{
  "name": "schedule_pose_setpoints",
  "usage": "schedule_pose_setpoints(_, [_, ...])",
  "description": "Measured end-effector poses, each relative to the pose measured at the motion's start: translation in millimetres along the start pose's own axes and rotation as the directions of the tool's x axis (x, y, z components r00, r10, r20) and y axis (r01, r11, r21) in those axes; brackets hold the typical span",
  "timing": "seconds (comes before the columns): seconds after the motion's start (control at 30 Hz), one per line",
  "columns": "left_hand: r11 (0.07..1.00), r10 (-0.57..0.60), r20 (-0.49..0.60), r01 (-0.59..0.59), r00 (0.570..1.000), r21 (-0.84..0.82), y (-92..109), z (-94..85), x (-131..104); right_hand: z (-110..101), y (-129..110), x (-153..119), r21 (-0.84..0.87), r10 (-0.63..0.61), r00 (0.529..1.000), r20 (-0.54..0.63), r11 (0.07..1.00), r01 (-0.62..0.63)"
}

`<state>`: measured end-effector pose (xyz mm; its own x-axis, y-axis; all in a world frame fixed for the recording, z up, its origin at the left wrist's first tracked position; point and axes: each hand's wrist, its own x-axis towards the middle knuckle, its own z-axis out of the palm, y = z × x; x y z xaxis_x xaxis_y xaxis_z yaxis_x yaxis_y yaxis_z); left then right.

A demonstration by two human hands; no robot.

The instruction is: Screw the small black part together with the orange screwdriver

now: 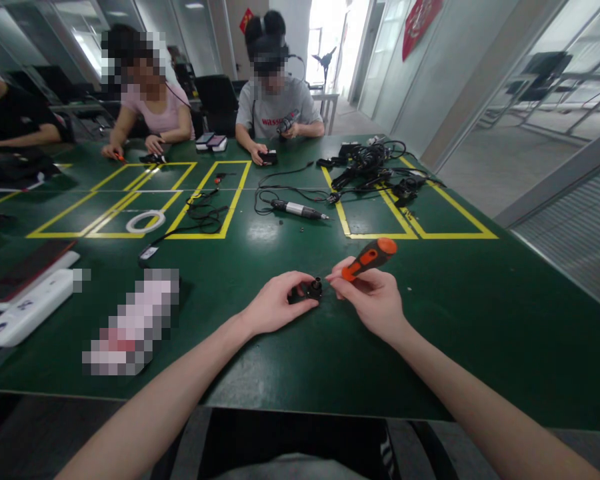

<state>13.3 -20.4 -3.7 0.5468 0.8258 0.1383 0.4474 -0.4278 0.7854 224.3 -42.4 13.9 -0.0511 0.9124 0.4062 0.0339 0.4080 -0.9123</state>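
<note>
My left hand [281, 301] curls round a small black part [314, 291] on the green table [260, 363], its thumb and fingers on either side of it. A short metallic cylinder stands up from the top of that part. Just to the right, my right hand [373, 297] grips an orange and black screwdriver [373, 257] in its fingers. The screwdriver's handle tilts up to the right, and its lower end points left toward the black part. Whether its tip touches the part, I cannot tell.
Beyond my hands lie a pen-shaped electric tool [297, 209], a white ring [145, 221], thin black cables [207, 217] and a heap of black cables [367, 167]. A white power strip [30, 307] lies at the left. People sit across the table, one holding a tool.
</note>
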Motion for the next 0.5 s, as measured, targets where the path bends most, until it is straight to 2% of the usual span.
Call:
schedule_pose_setpoints(0.17, [1.000,0.007,-0.008,-0.007,1.000,-0.001,-0.4,0.8,-1.0,1.5,-2.8,1.0,0.015,0.058,0.998,-0.033,0.998,-0.057])
schedule_pose_setpoints(0.37, [1.000,0.001,-0.014,-0.001,1.000,-0.012,-1.5,1.5,-0.8,4.6,-0.7,2.7,0.150,0.060,0.997,0.052,0.986,-0.067])
schedule_pose_setpoints(0.5, [1.000,0.006,-0.018,-0.006,1.000,-0.007,-1.6,1.9,-0.4,5.2,0.5,1.4,0.104,0.057,0.996,0.071,0.993,-0.064])
